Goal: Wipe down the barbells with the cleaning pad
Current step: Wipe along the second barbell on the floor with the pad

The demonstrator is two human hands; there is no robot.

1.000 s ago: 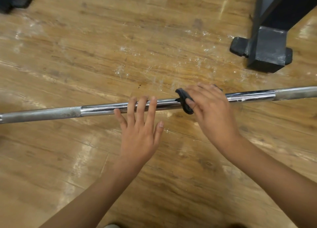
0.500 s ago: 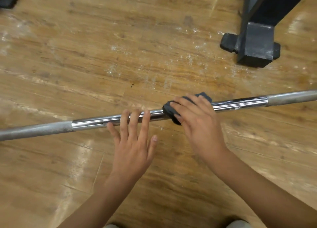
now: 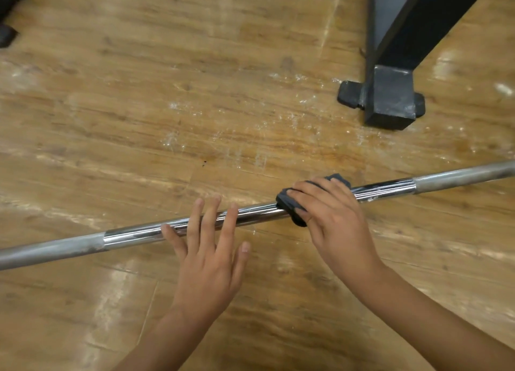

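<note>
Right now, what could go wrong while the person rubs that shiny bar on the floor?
The barbell lies on the smooth floor, steadied only by the flat fingers of the left hand, so it might roll away. The cleaning pad is small and bunched under the right hand; it could slip out, or fingers could get pinched under the bar.

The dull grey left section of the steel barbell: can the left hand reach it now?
Probably yes: the left hand rests open on the steel barbell beside its dull grey section, and nothing lies between them.
</note>
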